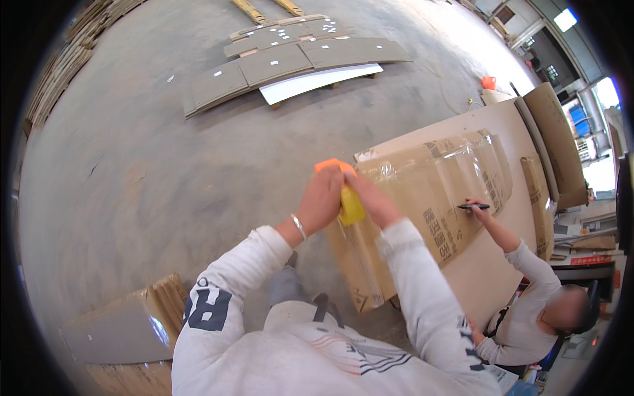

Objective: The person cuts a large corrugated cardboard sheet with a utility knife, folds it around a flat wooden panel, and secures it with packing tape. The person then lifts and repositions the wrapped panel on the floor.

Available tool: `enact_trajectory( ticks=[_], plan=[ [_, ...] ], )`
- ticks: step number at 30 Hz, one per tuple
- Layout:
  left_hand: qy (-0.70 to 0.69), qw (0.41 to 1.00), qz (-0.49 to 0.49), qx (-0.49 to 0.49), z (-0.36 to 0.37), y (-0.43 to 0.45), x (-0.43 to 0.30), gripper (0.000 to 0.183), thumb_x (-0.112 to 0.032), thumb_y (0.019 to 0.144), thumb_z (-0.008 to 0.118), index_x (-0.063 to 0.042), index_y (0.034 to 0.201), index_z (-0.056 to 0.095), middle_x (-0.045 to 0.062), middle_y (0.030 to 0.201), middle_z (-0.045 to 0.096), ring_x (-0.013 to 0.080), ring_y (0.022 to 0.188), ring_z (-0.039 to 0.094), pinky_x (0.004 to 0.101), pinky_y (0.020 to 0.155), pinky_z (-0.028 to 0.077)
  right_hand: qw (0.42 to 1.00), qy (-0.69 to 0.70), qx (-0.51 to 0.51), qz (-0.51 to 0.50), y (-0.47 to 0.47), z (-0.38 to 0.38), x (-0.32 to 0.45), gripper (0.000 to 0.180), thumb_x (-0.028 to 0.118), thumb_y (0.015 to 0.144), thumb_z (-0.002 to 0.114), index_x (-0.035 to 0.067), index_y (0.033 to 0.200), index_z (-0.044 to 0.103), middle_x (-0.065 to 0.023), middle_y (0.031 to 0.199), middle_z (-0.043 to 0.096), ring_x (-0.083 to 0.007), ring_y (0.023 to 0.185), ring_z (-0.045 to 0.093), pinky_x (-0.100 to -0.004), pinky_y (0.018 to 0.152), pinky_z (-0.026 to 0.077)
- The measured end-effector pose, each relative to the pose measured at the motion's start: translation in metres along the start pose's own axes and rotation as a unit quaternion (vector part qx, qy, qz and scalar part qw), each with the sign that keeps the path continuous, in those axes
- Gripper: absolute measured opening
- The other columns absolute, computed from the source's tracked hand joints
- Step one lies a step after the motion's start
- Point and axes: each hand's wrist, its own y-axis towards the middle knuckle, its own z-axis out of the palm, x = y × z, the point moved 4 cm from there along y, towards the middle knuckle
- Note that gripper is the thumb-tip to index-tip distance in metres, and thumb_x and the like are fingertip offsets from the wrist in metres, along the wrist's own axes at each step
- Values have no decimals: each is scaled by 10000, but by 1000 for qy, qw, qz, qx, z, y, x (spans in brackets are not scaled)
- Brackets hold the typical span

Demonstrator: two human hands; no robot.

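Note:
In front of my chest, at the near left edge of a large cardboard box [416, 198], I hold a tape dispenser with an orange part [333, 164] and a yellow roll [352, 207]. My left hand [323, 195], a silver bangle at its wrist, is closed around the left side of it. The fingers of my right hand [375, 199] meet it from the other side. My hands hide much of the dispenser. Clear tape runs along the near side of the box, which bears printed writing.
A co-worker [525, 297] at the right holds a black marker [474, 206] over the box, which lies on a board-topped table [480, 270]. Grey panels [277, 67] lie stacked on the floor ahead. A wrapped panel pack [119, 326] stands at lower left.

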Motion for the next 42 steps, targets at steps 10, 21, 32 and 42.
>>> enact_trajectory(
  ticks=[10, 21, 32, 42],
  plan=[
    [-324, 896, -254, -164, -35, -55, 33, 434, 39, 911, 490, -21, 1341, 489, 148, 1307, 578, 269, 1245, 548, 374, 1070, 452, 990, 119, 42, 55, -52, 5, -7, 381, 162, 964, 532, 0, 1304, 588, -138, 1020, 674, -240, 798, 670, -391, 626, 568],
    [47, 989, -130, 53, 85, -99, -23, 583, -221, 958, 548, 19, 1476, 429, 230, 1571, 390, 388, 1451, 356, 460, 1208, 254, 993, -20, -98, 54, -417, -91, -268, 637, 42, 882, 650, -13, 1491, 473, -137, 1465, 566, -176, 1334, 526, -316, 1110, 402],
    [-421, 332, -775, 333, 218, -478, -128, 263, -183, 955, 587, 24, 1095, 666, 127, 858, 689, 279, 762, 672, 449, 653, 549, 977, -142, 123, 96, -227, -97, -421, 885, 120, 826, 785, 55, 1574, 316, -109, 1553, 463, -215, 1398, 460, -375, 1130, 403],
    [-370, 398, -805, 238, 288, -447, 11, 320, -251, 969, 630, 15, 1146, 654, 132, 932, 699, 275, 796, 690, 477, 671, 578, 958, -271, -96, 6, -199, -109, -418, 453, 182, 953, 676, 40, 1366, 555, -130, 1370, 607, -281, 1256, 568, -422, 1023, 479]
  ],
)
